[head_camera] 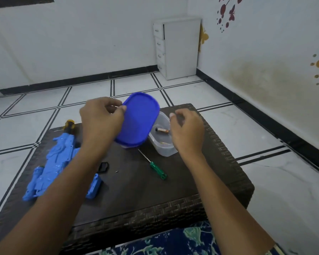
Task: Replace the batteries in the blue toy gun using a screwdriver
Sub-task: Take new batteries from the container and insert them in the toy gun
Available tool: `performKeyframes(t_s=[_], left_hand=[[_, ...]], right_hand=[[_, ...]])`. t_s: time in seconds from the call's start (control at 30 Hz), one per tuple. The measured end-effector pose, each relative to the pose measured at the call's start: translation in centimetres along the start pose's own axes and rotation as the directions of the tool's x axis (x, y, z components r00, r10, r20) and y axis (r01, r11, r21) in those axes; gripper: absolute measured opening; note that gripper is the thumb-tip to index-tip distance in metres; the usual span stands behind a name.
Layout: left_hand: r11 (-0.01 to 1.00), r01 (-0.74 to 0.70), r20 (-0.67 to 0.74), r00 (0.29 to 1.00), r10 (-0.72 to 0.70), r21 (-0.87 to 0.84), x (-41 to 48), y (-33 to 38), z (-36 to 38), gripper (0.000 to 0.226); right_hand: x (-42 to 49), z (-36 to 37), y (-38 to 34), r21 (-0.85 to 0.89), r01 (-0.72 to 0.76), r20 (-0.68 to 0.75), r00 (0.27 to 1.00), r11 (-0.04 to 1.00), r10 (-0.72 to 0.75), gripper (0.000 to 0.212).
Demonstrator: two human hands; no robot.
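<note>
The blue toy gun (57, 162) lies on the left of the dark table (155, 196), partly hidden under my left forearm. My left hand (101, 120) grips the edge of a blue oval lid (139, 118), held tilted above the table. A clear plastic container (162, 142) stands just right of the lid with a battery (162, 130) inside. My right hand (187, 129) hovers over the container's right side, fingers loosely curled, holding nothing I can see. A green-handled screwdriver (157, 170) lies in front of the container. A small black cover (103, 167) and a tiny screw (116, 171) lie beside the gun.
The low table has a woven rim (173, 205) and stands on a white tiled floor. A white drawer cabinet (177, 48) stands in the far corner. A blue patterned cloth (173, 242) lies at the near edge.
</note>
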State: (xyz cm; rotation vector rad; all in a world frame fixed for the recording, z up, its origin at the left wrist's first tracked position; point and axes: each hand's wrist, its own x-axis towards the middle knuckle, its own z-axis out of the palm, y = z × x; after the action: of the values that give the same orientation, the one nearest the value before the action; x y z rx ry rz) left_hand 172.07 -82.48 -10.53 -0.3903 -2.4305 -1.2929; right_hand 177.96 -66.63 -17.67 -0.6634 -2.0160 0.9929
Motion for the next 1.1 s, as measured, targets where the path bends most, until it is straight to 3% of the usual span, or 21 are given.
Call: performKeyframes(t_s=[0.1,0.17,0.23,0.3,0.47,0.63,0.77,0.87,0.93,1.0,1.1], left_hand=[[0.891,0.316,0.003,0.943,-0.333,-0.326,-0.3,-0.8,4.7,0.01],[0.693,0.515,0.038,0.815,-0.579,-0.505,-1.1,-1.8,7.7,0.015],[0.565,0.587,0.071,0.728,-0.682,-0.58,-2.3,-2.2,9.8,0.016],[0.583,0.577,0.053,0.735,-0.676,-0.572,-3.2,-2.3,10.9,0.018],[0.859,0.396,-0.082,0.893,-0.443,-0.325,-4.2,-2.6,11.1,0.026],[0.936,0.263,-0.066,0.956,-0.286,-0.234,-4.2,-3.7,11.4,0.03],[0.974,0.179,-0.033,0.982,-0.185,-0.137,-4.4,-3.5,11.3,0.034],[0.939,0.293,0.073,0.956,-0.284,-0.179,-4.4,-4.1,11.7,0.037],[0.79,0.52,0.212,0.854,-0.475,-0.324,-4.4,-4.1,12.0,0.04],[0.68,0.648,0.282,0.761,-0.584,-0.342,-4.1,-3.5,12.0,0.038],[0.745,0.632,0.259,0.772,-0.581,-0.215,-3.6,-3.0,12.0,0.038]], right_hand=[[-0.2,-0.4,-1.1,0.167,-0.036,0.073,0.997,0.985,0.024,0.025],[-0.3,-0.5,-1.2,0.133,-0.041,0.136,0.99,0.99,0.023,0.025],[0.0,-0.4,-0.5,0.072,-0.055,0.159,0.986,0.996,0.043,0.022],[0.5,-0.3,0.6,0.044,-0.098,0.151,0.984,0.994,0.09,0.019],[1.4,0.8,1.7,0.029,-0.107,0.098,0.99,0.994,0.103,0.012],[1.6,1.3,2.2,-0.115,-0.039,0.014,0.999,0.993,0.041,0.013],[1.8,0.5,3.1,-0.118,-0.165,0.077,0.982,0.979,0.174,0.023],[1.7,0.1,3.3,-0.11,-0.217,0.115,0.967,0.97,0.229,0.032],[1.8,-0.1,3.3,-0.059,-0.282,0.134,0.948,0.958,0.287,0.029],[2.2,-0.2,3.3,0.02,-0.381,0.155,0.914,0.924,0.374,0.027],[2.8,0.1,3.2,-0.017,-0.445,0.192,0.877,0.896,0.439,0.027]])
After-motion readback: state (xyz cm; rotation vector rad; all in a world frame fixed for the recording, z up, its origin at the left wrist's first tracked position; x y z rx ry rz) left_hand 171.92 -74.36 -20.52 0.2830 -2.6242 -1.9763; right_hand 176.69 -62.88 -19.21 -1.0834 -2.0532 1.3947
